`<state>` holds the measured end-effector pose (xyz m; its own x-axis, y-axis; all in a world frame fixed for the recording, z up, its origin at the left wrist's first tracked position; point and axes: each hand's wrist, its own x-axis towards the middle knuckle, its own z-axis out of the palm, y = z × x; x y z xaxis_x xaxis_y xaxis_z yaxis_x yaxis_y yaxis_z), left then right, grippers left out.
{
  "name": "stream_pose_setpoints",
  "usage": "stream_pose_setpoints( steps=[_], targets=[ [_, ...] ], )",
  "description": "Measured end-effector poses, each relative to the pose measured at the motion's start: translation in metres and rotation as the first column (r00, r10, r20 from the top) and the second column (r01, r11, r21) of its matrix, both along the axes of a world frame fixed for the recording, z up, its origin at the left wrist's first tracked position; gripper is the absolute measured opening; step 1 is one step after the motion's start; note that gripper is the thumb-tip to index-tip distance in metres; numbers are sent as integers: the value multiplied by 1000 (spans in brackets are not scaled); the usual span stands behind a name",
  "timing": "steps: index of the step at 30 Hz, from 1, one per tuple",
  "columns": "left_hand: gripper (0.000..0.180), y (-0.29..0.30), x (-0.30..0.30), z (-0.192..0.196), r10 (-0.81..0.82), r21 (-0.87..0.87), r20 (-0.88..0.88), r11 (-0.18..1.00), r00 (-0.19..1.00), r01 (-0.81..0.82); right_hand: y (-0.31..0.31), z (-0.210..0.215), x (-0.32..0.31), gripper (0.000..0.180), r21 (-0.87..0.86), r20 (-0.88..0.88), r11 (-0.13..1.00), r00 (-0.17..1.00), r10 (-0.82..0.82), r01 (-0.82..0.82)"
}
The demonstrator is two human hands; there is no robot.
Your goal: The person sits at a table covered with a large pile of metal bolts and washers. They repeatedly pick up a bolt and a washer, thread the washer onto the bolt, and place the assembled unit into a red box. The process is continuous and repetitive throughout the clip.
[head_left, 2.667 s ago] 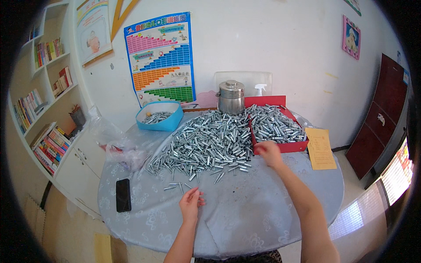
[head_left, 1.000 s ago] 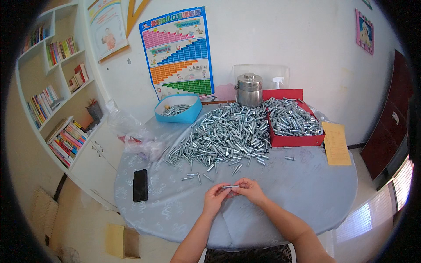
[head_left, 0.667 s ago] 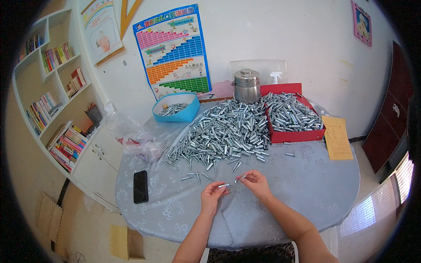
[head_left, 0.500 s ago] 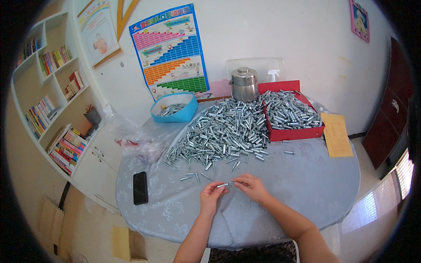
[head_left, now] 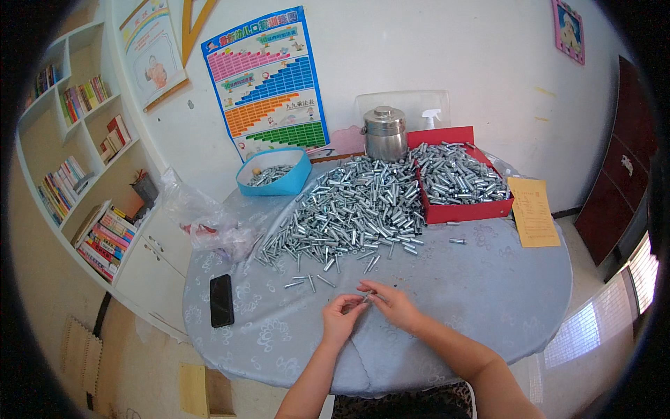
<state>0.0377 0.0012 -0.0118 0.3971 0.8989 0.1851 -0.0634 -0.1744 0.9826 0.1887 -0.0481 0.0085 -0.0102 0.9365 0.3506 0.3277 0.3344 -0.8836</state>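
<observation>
Over the near part of the table, my left hand (head_left: 340,315) and my right hand (head_left: 396,307) meet fingertip to fingertip. Both are closed on a small silver anchor bolt (head_left: 366,297), mostly hidden by the fingers. Some right-hand fingers stretch out past it. Just beyond the hands lie several loose metal pieces (head_left: 310,282). A large heap of silver anchor bolts and sleeves (head_left: 349,206) covers the middle of the table. To its right, a red box (head_left: 469,211) is filled with more of them.
A blue bin (head_left: 299,179) with small metal parts stands at the back left. A black phone (head_left: 221,300) lies at left, near a clear plastic bag (head_left: 202,213). Behind the heap stands a steel pot (head_left: 385,136). A yellow paper (head_left: 534,213) hangs at the right.
My hands have drawn closer together, and the metal pieces between them now show less. The right fingers have shifted slightly left over the left fingertips. The view has moved slightly.
</observation>
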Motion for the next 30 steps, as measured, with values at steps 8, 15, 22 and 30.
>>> stream_pose_setpoints(
  steps=[8, 15, 22, 30],
  targets=[
    [33, -5, 5, -6, 1, 63, 103, 998, 995, -7, 0, -1, -7, 47, 91, 329, 993, 943, 47, -81],
    [31, 4, 0, -1, 157, 39, 56, 986, 986, -160, 6, 1, 14, 37, 47, 237, 986, 957, -167, 161],
    [25, 13, -1, 0, 234, -156, 294, 968, 927, -195, 24, -6, 74, 32, 70, 441, 913, 808, -391, 403],
    [25, 19, -5, -7, 246, -223, 294, 957, 924, -184, 106, -6, 67, 39, 263, 561, 930, 743, -365, 258]
  ],
)
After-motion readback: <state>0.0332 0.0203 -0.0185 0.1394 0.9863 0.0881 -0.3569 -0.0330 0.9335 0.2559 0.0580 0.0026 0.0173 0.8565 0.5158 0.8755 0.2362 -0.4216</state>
